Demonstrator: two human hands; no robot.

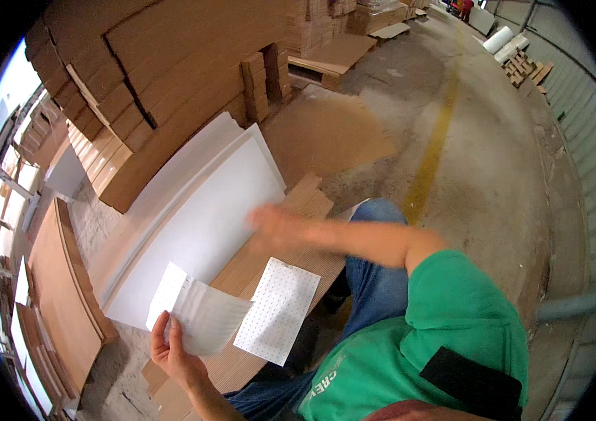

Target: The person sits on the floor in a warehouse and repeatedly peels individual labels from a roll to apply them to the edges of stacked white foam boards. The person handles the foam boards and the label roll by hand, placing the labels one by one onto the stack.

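Observation:
My left hand [177, 356] pinches the lower left edge of a white paper sheet [206, 319], which is partly smeared by motion. Just right of it lies a second white sheet [279, 309], printed with rows of small marks, on corrugated cardboard [238, 277]. My right hand [273, 228] reaches across from the right, over the near edge of a stack of white panels [206, 210]. Its fingers are blurred, so their closing does not show. Whether it touches the panel I cannot tell.
Tall stacks of brown cardboard [192, 63] rise behind the panels. A flat cardboard sheet [333, 133] lies on the floor beyond. Leaning boards [66, 281] stand at the left. A yellow line [432, 165] runs along the floor at right, near a corrugated wall [578, 119].

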